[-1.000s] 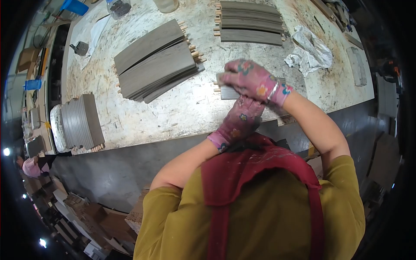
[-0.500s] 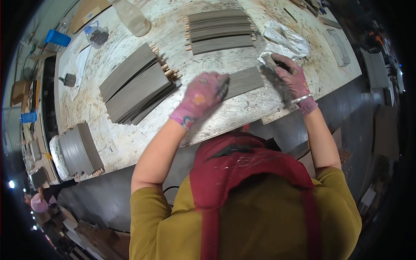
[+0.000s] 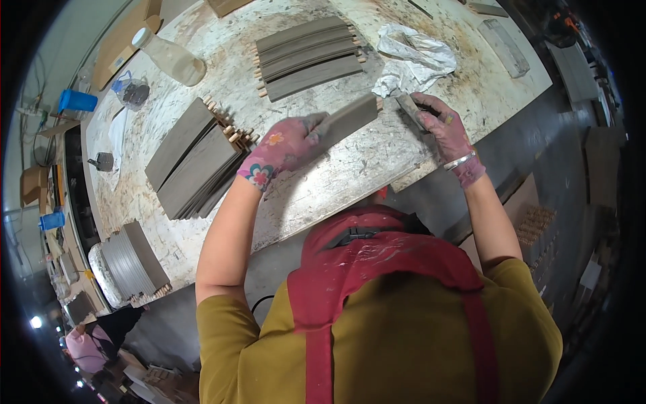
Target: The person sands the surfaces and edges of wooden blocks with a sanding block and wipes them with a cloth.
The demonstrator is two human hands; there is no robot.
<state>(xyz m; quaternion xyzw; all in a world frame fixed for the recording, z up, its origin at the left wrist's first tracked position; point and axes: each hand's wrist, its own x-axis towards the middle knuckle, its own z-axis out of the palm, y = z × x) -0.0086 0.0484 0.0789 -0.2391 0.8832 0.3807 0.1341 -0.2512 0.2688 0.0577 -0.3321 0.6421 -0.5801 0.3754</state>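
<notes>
left hand [image 3: 286, 145] grips a grey curved slat [image 3: 346, 120] steady on the workbench [image 3: 336, 175]; right hand [image 3: 441, 128] clenches a sanding block [image 3: 410, 111] at its end.

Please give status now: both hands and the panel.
Left hand grips grey curved panel. Right hand holds small sanding block at its dowelled end. Crumpled cloth lies just beyond.

Both arms reach out over the worktop [image 3: 323, 182]; left hand [image 3: 286, 145], gloved, grips closed; right hand [image 3: 441, 128] curls shut just beyond its edge.
</notes>
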